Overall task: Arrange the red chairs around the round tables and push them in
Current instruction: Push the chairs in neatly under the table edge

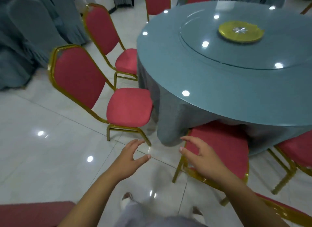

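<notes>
Just below the right hand point(202, 159), the near red chair point(224, 147) sat half under the round bench point(219, 78), back toward the person; both hands' fingers point(189, 139) spread wide, empty, left hand point(130, 157) farther off

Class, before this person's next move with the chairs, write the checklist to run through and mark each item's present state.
1. Hands free: ok; the left hand and right hand are open, holding nothing.
2. The chair by the right hand pushed in: ok; its seat is hidden under the tablecloth.
3. The nearer left chair pushed in: not ok; its whole seat shows outside the table.
4. The floor up to that chair: ok; only tiles show.
5. Room under the cloth for it: cannot tell.
</notes>
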Demonstrator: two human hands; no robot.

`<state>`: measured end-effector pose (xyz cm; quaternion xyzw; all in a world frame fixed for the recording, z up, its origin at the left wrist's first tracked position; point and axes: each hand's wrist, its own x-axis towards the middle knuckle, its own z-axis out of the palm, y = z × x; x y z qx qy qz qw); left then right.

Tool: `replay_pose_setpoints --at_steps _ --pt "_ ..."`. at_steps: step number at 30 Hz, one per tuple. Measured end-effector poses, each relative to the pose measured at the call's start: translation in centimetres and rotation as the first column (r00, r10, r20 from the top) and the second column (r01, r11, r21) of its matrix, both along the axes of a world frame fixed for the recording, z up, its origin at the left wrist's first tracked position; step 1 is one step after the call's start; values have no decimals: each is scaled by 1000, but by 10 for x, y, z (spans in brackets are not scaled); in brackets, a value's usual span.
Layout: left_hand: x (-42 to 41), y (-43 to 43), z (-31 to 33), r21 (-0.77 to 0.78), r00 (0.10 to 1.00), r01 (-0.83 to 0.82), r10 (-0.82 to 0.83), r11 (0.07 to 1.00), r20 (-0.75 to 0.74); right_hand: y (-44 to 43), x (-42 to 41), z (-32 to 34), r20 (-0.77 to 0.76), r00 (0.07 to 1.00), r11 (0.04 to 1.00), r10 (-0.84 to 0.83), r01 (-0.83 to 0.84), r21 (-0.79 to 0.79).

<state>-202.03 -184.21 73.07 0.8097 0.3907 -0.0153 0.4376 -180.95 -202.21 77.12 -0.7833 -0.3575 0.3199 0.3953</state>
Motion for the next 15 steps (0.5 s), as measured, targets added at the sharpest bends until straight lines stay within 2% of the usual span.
replay_pose_setpoints --at_steps 6,11,15 --pt "-110 137 18 151 987 -141 151 978 -53 143 -94 7 -8 997 997 72 -72 -11" --pt "-168 236 32 260 979 -138 171 956 -110 242 -168 21 6 986 986 167 -167 15" --pt "-188 306 30 318 968 -154 207 935 -139 310 -197 19 8 963 962 268 -268 -45"
